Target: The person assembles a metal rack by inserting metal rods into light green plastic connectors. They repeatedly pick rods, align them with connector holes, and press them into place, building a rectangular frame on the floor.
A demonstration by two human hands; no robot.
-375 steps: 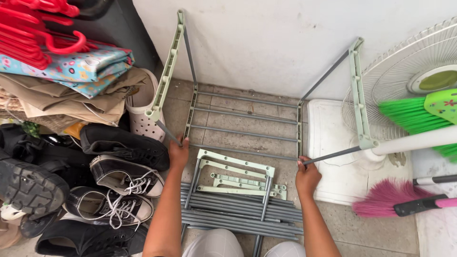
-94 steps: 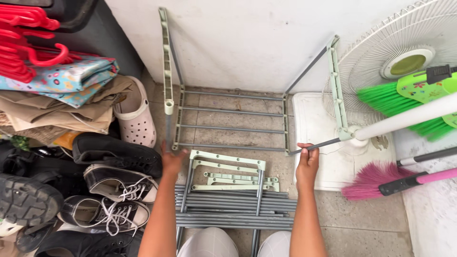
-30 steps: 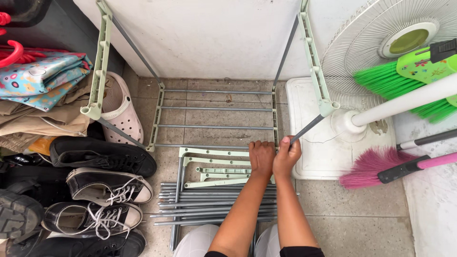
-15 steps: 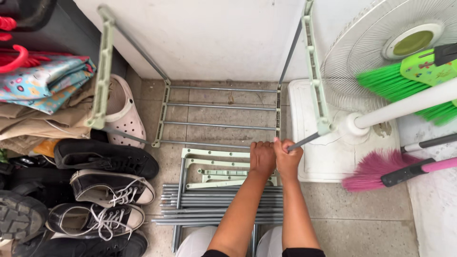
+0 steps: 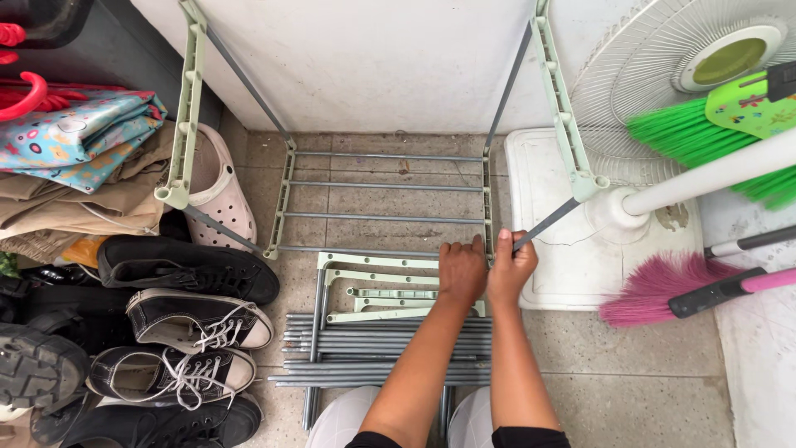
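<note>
The floor [image 5: 630, 373] here is grey stone tile, a bit dusty, and it meets a plain white wall [image 5: 373, 66] at the back. A metal rack [image 5: 385, 187] with grey bars and pale green side pieces stands on the floor against that wall. Its two green sides lean out like open arms.

Both hands are close together at the front right corner of the rack. The left hand [image 5: 463, 270] is curled over the corner where the bars end. The right hand [image 5: 512, 267] is closed around a thin grey rod [image 5: 547, 224] that slants up to the right green side piece [image 5: 560, 99]. The two hands touch each other.

Just in front of the rack, more rack parts lie flat on the tiles: pale green frames [image 5: 373, 286] on top of a pile of grey rods [image 5: 381, 353]. The arms reach over this pile.

On the left there is a row of black and white shoes [image 5: 195, 319], a pale clog [image 5: 217, 191], folded clothes [image 5: 91, 182] and red hangers [image 5: 25, 83]. On the right a white fan [image 5: 663, 75] stands on its square white base [image 5: 572, 257], right beside the rack. A green broom [image 5: 705, 141] and a pink broom [image 5: 655, 290] lie across that side.
</note>
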